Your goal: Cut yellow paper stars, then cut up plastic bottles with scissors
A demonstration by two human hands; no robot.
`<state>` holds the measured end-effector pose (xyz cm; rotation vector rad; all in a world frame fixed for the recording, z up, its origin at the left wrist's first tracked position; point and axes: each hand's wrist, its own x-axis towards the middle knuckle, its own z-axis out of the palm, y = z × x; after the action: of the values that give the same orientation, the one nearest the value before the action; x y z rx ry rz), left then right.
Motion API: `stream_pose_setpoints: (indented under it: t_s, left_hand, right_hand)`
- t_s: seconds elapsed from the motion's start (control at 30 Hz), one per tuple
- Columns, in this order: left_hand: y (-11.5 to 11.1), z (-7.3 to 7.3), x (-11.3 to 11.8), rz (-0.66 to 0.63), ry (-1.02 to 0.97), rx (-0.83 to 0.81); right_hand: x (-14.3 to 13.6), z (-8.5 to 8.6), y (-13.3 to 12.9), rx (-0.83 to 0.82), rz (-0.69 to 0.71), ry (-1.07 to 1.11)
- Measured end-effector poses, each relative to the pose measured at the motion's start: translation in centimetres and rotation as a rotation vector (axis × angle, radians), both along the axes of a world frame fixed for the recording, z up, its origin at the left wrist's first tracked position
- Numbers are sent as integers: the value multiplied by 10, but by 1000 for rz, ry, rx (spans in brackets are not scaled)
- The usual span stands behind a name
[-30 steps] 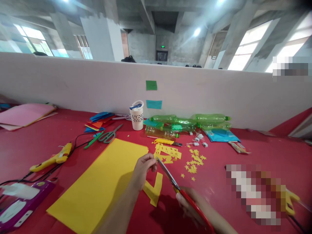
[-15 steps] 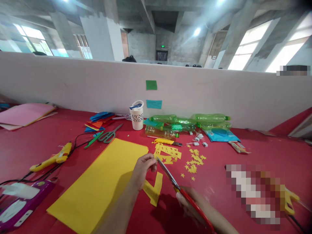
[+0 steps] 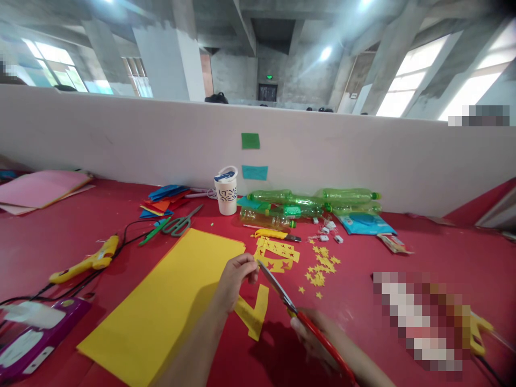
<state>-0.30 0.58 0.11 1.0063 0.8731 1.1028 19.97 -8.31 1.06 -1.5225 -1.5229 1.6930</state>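
My right hand (image 3: pixel 308 328) grips a pair of red-handled scissors (image 3: pixel 282 293), whose blades point up and left to my left fingertips. My left hand (image 3: pixel 239 277) is closed in a pinch at the blade tips. What it pinches is mostly hidden; only a tiny yellow bit shows there. Below it lies a cut yellow paper strip (image 3: pixel 258 317) in a V shape. Yellow paper sheets (image 3: pixel 169 301) lie under and left of my left forearm. Beyond my hands are yellow scraps with star-shaped holes (image 3: pixel 278 250) and a cluster of small yellow paper stars (image 3: pixel 320 266).
Behind the stars lie a yellow utility knife (image 3: pixel 272 234), green plastic bottles (image 3: pixel 298 199) and a blue packet (image 3: pixel 366 223). A white cup (image 3: pixel 226 196) stands by the partition (image 3: pixel 161 140). At left are grey scissors (image 3: pixel 181 223), a glue gun (image 3: pixel 91 260) and a purple power strip (image 3: pixel 44 333).
Almost nothing differs. The scissors' tips have shifted very slightly left, beside my left fingertips, and both hands keep nearly the same pose.
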Motion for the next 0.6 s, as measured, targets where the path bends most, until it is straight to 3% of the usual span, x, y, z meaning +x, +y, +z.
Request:
stream_pose_setpoints:
  t_s: [0.3, 0.6]
  left_hand:
    - [0, 0, 1, 7, -5, -7]
    - [1, 3, -1, 58, 96, 102]
  right_hand:
    - [-1, -3, 1, 13, 16, 42]
    - [4, -24, 1, 48, -4, 38]
